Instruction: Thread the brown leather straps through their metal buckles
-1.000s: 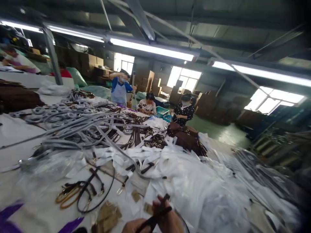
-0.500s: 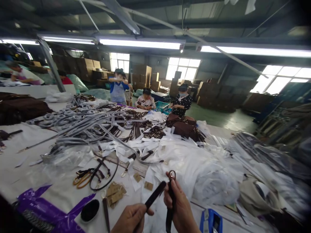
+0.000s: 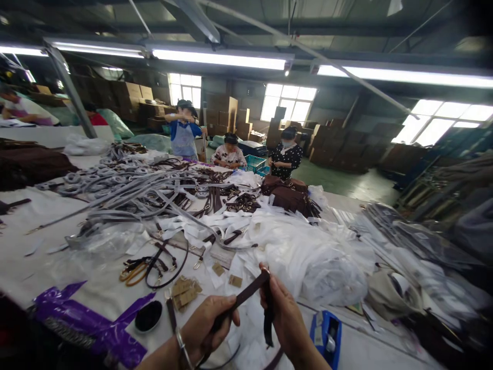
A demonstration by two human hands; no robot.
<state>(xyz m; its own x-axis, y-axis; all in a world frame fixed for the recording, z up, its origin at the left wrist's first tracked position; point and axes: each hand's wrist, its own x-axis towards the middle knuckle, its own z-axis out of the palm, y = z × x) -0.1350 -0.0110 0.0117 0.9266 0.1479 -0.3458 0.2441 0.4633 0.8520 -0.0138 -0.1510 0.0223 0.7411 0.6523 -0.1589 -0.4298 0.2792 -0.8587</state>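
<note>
A dark brown strap (image 3: pixel 248 292) runs between my two hands at the lower middle of the head view. My left hand (image 3: pixel 210 324), with a bracelet at its wrist, is closed around the strap's lower part. My right hand (image 3: pixel 283 313) pinches the strap's upper end, where a small bit of metal shows, and a dark end hangs below its fingers. Left of my hands lie brown paper tags (image 3: pixel 185 292), a small dish of dark material (image 3: pixel 148 315) and a black cord loop (image 3: pixel 166 285). A blue tape dispenser (image 3: pixel 325 336) lies to the right of my right hand.
Grey straps (image 3: pixel 127 187) are heaped across the table's left and middle. Clear plastic bags (image 3: pixel 308 257) pile up at right of centre, with brown bags (image 3: pixel 290 199) behind. A purple plastic package (image 3: pixel 87 326) lies front left. Several people stand or sit beyond the table.
My left hand has moved up and right, bringing the strap's end to my right hand's fingertips. The metal ring that stood above my right fingers is now mostly covered. The view has shifted slightly.
</note>
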